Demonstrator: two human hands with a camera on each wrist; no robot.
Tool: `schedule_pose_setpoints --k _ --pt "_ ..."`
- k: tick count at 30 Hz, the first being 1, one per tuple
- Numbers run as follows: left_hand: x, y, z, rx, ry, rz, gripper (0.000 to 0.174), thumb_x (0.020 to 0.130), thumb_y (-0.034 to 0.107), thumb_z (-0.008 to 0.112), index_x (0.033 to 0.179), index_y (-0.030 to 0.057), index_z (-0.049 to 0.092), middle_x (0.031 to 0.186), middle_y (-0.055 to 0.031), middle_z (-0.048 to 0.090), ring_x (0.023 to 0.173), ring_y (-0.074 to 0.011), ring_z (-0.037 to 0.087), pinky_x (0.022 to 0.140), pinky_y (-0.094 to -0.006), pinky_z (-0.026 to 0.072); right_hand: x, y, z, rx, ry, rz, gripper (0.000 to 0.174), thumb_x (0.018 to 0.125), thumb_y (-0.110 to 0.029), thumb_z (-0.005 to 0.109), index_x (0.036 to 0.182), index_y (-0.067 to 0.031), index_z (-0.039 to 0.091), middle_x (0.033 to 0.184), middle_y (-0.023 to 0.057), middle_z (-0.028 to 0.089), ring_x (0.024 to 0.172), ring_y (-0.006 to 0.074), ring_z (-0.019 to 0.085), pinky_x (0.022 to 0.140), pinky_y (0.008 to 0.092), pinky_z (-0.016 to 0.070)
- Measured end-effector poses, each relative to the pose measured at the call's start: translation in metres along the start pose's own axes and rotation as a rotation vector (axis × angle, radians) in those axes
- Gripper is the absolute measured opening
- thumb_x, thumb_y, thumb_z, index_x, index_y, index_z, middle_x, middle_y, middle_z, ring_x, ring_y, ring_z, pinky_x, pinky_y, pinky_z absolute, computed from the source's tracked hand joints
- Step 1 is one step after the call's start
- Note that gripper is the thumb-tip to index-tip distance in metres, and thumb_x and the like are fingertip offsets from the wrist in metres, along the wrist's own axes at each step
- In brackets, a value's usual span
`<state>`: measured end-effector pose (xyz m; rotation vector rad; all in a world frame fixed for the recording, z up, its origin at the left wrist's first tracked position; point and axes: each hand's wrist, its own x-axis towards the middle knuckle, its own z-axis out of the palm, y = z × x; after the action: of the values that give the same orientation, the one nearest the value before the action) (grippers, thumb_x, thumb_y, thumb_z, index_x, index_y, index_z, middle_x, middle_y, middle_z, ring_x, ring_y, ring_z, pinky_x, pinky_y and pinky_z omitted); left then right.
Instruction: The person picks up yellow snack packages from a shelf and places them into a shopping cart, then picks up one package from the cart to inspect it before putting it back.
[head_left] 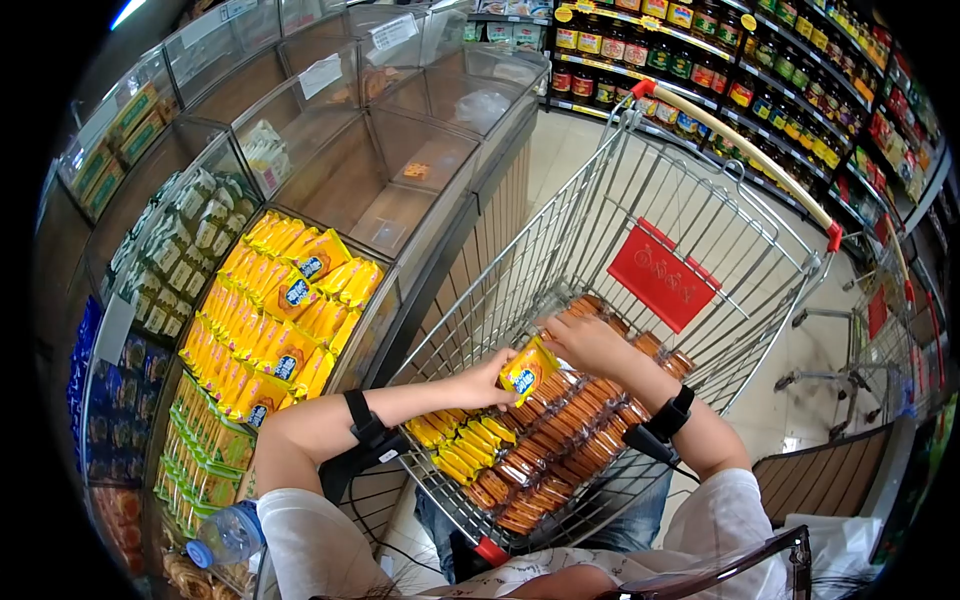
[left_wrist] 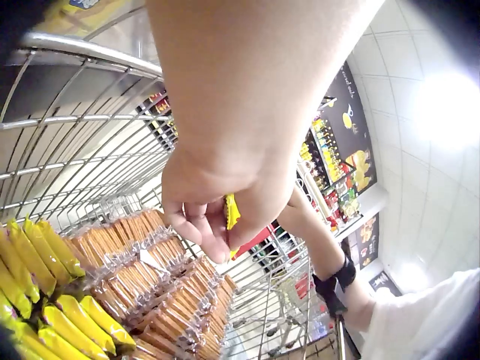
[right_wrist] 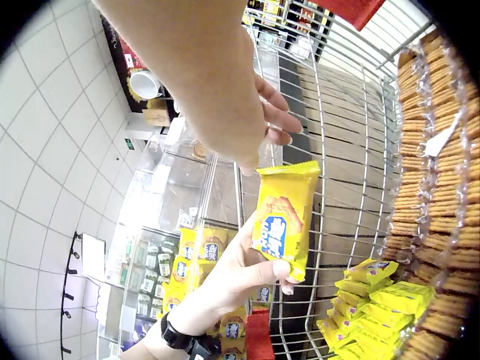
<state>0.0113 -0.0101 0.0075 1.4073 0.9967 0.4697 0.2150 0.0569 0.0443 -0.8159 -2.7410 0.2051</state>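
Note:
My left hand [head_left: 487, 381] pinches a yellow snack packet [head_left: 531, 371] by its lower end, thumb across its front, above the shopping cart. In the right wrist view the packet [right_wrist: 287, 214] stands upright with its printed face showing. Close by its top edge is my right hand [head_left: 590, 343], fingers loosely bent and holding nothing. Below, several yellow packets [head_left: 468, 445] lie in the cart, standing on edge in rows. Beside them are long rows of brown biscuits in clear wrap [head_left: 560, 445]. From the left wrist, only a sliver of the held packet [left_wrist: 232, 212] shows between the fingers.
The wire shopping cart [head_left: 480, 262] surrounds the goods, with a red plate [head_left: 663, 273] at its far side. To the left, a display bin holds more yellow packets [head_left: 265, 330]. A water bottle [head_left: 228, 535] stands near my left elbow. Shelves of jars [head_left: 640, 50] line the back.

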Motion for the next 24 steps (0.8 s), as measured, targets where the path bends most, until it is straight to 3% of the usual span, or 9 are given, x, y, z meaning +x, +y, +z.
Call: schedule_pose_setpoints --k 2,5,8,10,12,16,18,20,24 --pt "-0.004 0.002 0.003 0.006 -0.006 0.033 0.044 0.078 0.006 0.056 0.11 0.0028 0.026 0.089 -0.0104 0.053 0.067 -0.0141 0.058 0.062 -0.0261 0.0492 -0.001 -0.001 0.0 -0.001 0.005 0.008 0.024 0.081 -0.026 0.049 0.098 -0.0098 0.05 0.077 0.0096 0.057 0.072 0.0271 0.057 0.065 0.0356 0.0444" --pt "-0.006 0.006 0.002 0.127 -0.186 -0.077 0.05 0.08 0.007 0.053 0.12 0.0044 0.023 0.096 -0.0126 0.051 0.075 -0.0155 0.058 0.066 -0.0279 0.0489 -0.002 -0.002 0.0 0.082 -0.202 -0.095 0.035 0.077 -0.038 0.053 0.102 -0.0132 0.051 0.087 0.0092 0.056 0.075 0.0275 0.057 0.066 0.037 0.0442" --pt "-0.007 0.004 0.004 0.101 -0.29 -0.059 0.05 0.08 0.005 0.052 0.122 0.0053 0.024 0.097 -0.0115 0.051 0.077 -0.016 0.057 0.069 -0.0288 0.0483 -0.006 -0.002 0.003 0.096 -0.302 -0.247 0.039 0.076 -0.038 0.057 0.103 -0.0112 0.052 0.085 0.009 0.057 0.075 0.0283 0.056 0.064 0.0376 0.0441" --pt "-0.008 0.004 0.004 0.115 -0.304 -0.039 0.05 0.079 0.003 0.052 0.122 0.0067 0.028 0.099 -0.0095 0.05 0.085 -0.016 0.053 0.069 -0.0283 0.0469 -0.007 -0.006 0.002 0.101 -0.419 -0.176 0.04 0.073 -0.039 0.059 0.1 -0.0098 0.054 0.085 0.0088 0.057 0.077 0.028 0.056 0.064 0.0368 0.0445" --pt "-0.001 -0.012 0.004 0.03 -0.355 0.064 0.049 0.079 0.003 0.052 0.122 0.0063 0.029 0.098 -0.0094 0.05 0.082 -0.0156 0.053 0.068 -0.0276 0.0466 -0.004 -0.009 0.0 0.079 -0.423 -0.222 0.039 0.072 -0.036 0.06 0.1 -0.0091 0.055 0.087 0.0096 0.058 0.079 0.028 0.056 0.067 0.0361 0.0446" --pt "0.004 -0.019 0.002 0.13 -0.302 -0.032 0.045 0.077 0.006 0.054 0.117 0.005 0.033 0.091 -0.0092 0.053 0.072 -0.0152 0.056 0.062 -0.0269 0.0474 -0.001 -0.018 -0.002 0.146 -0.384 -0.236 0.038 0.072 -0.031 0.062 0.101 -0.0086 0.055 0.091 0.0108 0.058 0.081 0.0281 0.055 0.069 0.0361 0.0446" --pt "-0.003 -0.009 0.002 0.117 -0.249 0.017 0.045 0.076 0.01 0.056 0.114 0.0039 0.034 0.088 -0.0101 0.055 0.069 -0.0156 0.058 0.061 -0.0271 0.0477 0.0 -0.019 0.0 0.212 -0.311 -0.243 0.031 0.072 -0.03 0.061 0.095 -0.0098 0.056 0.084 0.0072 0.056 0.078 0.0264 0.055 0.066 0.0352 0.0433" --pt "-0.006 0.001 -0.001 0.345 -0.22 0.111 0.046 0.075 0.012 0.057 0.114 0.0027 0.034 0.085 -0.0101 0.056 0.069 -0.0155 0.059 0.06 -0.0275 0.0478 0.001 -0.023 -0.005 0.196 -0.345 -0.188 0.027 0.072 -0.026 0.062 0.092 -0.009 0.056 0.084 0.0082 0.056 0.078 0.0268 0.054 0.066 0.0366 0.0431" --pt "-0.001 -0.002 -0.003 0.372 -0.082 -0.034 0.053 0.076 0.015 0.056 0.12 0.0058 0.028 0.084 -0.0131 0.059 0.068 -0.0174 0.059 0.058 -0.0283 0.0474 0.005 -0.019 -0.003 0.162 -0.28 -0.175 0.031 0.071 -0.024 0.063 0.095 -0.0064 0.056 0.085 0.0111 0.058 0.078 0.0285 0.056 0.066 0.0356 0.0452"
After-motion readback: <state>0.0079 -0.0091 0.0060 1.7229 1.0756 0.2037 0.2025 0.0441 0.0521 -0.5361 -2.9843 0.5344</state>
